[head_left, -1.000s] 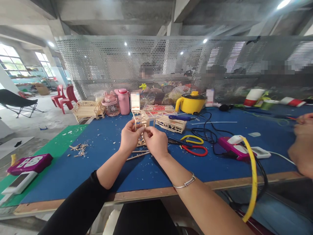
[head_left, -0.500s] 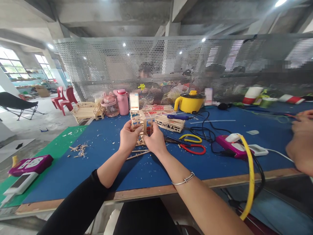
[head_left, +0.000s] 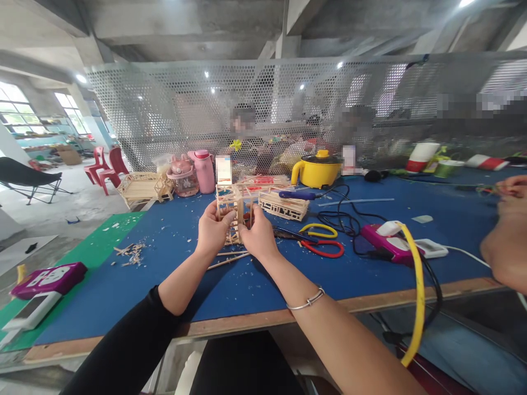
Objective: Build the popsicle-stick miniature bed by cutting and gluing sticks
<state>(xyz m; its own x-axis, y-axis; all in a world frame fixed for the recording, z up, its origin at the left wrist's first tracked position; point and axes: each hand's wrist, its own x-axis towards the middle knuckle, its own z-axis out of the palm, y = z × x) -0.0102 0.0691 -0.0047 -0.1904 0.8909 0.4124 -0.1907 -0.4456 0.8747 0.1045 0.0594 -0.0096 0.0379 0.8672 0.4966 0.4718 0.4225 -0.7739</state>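
A small frame of pale wooden sticks (head_left: 231, 204) is held up above the blue table (head_left: 173, 274). My left hand (head_left: 212, 230) grips its left side and my right hand (head_left: 259, 236) grips its right side, thumbs pressed on the sticks. A few loose sticks (head_left: 228, 258) lie on the table just under my hands. A silver bracelet (head_left: 307, 300) sits on my right forearm.
Another stick frame (head_left: 284, 206) lies behind my hands, red-handled scissors (head_left: 325, 248) and yellow-handled cutters (head_left: 317, 229) to the right, then a pink device with cables (head_left: 387, 244). A yellow pot (head_left: 317, 170), pink bottles (head_left: 203, 170), wood scraps (head_left: 129, 253). Another person's hand (head_left: 504, 247) is at far right.
Both hands have lifted the stick frame a little higher and turned it, the right hand shifting its grip along the frame's side. The view has tilted slightly.
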